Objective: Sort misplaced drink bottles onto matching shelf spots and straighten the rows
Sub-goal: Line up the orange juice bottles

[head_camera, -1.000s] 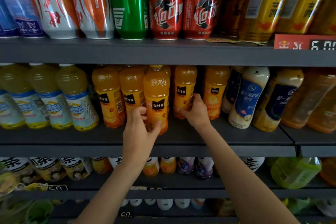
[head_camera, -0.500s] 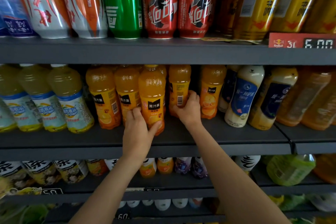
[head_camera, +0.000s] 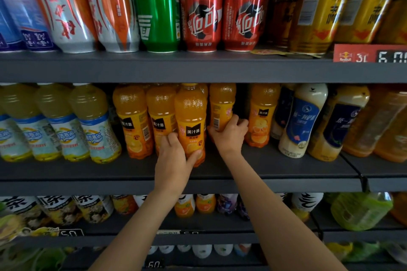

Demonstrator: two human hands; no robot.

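On the middle shelf (head_camera: 286,163), the left hand (head_camera: 174,160) curls around the front orange juice bottle (head_camera: 191,116), while the right hand (head_camera: 230,133) grips the bottom of the next bottle (head_camera: 221,105), its barcode facing outward.

Dark grey metal shelving (head_camera: 198,68) fills the whole view, its boards stacked one above another. A red price tag (head_camera: 370,53) with pale digits is clipped to the top board's front edge at the far right. Below that tag, a thin black divider (head_camera: 361,179) splits the middle board. Lower boards sit in dim shadow.
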